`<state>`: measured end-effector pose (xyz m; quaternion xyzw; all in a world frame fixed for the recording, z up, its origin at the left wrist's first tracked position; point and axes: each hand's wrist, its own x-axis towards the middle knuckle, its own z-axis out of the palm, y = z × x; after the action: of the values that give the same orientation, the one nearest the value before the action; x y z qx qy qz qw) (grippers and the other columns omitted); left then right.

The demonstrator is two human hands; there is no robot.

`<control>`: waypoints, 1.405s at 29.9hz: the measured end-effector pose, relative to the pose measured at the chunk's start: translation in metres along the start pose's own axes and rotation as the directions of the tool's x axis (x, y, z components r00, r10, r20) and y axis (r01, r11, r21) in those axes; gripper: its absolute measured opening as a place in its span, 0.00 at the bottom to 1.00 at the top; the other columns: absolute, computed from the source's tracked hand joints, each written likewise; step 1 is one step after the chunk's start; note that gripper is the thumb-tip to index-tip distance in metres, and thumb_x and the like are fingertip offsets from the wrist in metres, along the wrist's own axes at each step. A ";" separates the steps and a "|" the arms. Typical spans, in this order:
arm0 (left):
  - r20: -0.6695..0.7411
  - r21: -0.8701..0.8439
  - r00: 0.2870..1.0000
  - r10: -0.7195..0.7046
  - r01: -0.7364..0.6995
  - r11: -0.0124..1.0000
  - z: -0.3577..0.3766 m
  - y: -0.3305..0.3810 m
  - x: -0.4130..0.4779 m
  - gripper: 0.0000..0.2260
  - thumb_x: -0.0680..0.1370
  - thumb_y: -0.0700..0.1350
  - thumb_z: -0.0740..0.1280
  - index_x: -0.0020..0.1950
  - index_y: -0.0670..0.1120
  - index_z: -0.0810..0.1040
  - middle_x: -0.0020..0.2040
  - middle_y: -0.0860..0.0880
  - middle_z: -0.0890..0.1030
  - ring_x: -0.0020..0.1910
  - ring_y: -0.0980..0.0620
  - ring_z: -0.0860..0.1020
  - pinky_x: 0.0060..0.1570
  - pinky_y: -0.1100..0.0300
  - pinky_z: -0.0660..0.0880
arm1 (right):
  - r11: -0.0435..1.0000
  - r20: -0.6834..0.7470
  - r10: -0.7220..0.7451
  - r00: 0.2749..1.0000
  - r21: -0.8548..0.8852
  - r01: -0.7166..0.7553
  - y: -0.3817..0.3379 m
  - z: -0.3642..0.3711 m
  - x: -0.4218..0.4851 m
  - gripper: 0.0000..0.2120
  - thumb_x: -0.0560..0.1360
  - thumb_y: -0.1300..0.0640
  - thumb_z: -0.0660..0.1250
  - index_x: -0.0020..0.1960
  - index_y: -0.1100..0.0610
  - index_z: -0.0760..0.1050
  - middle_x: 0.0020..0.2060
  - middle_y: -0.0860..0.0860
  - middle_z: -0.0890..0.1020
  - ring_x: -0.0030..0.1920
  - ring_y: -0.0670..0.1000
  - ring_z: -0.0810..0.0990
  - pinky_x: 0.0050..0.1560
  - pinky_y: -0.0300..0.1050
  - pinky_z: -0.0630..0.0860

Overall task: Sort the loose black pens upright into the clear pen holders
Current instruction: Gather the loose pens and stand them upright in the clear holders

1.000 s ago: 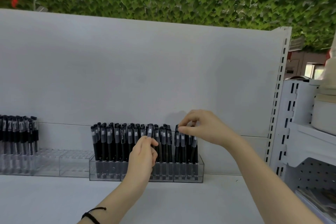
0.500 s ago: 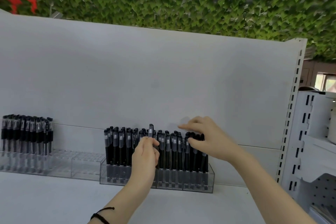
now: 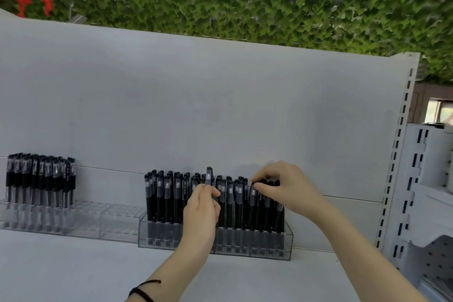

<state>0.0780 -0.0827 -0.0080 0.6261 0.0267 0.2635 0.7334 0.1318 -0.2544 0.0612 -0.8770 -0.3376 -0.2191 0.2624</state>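
A clear pen holder (image 3: 157,235) stands on the white shelf against the back panel, packed with several upright black pens (image 3: 166,198). My left hand (image 3: 202,206) is in front of its middle and pinches one black pen (image 3: 208,176), which sticks up above the row. My right hand (image 3: 284,186) is over the holder's right end, its fingertips closed on the cap of a slightly tilted pen (image 3: 252,196) among the standing ones.
A second clear holder (image 3: 110,223) stands to the left, with several black pens (image 3: 41,179) at its left end and bare slots beside them. A white slotted upright (image 3: 394,167) and another shelf unit (image 3: 431,191) close off the right side.
The view has shifted so the holders sit further right and lower. My left hand has lifted its pen a little above the row. My right hand stays at the right-end pens.
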 end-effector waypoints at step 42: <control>0.271 0.760 0.781 0.562 -0.532 0.374 -0.037 0.029 0.024 0.04 0.79 0.48 0.61 0.46 0.53 0.75 0.38 0.58 0.74 0.40 0.59 0.71 0.37 0.63 0.71 | 0.915 -0.476 0.176 0.862 0.402 0.035 -0.046 -0.009 0.040 0.05 0.79 0.60 0.63 0.50 0.53 0.77 0.37 0.42 0.80 0.36 0.32 0.74 0.39 0.25 0.68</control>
<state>0.0743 -0.0369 0.0184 0.8545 -0.0534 0.4589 0.2375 0.1242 -0.2116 0.1044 -0.7296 -0.2616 -0.3566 0.5215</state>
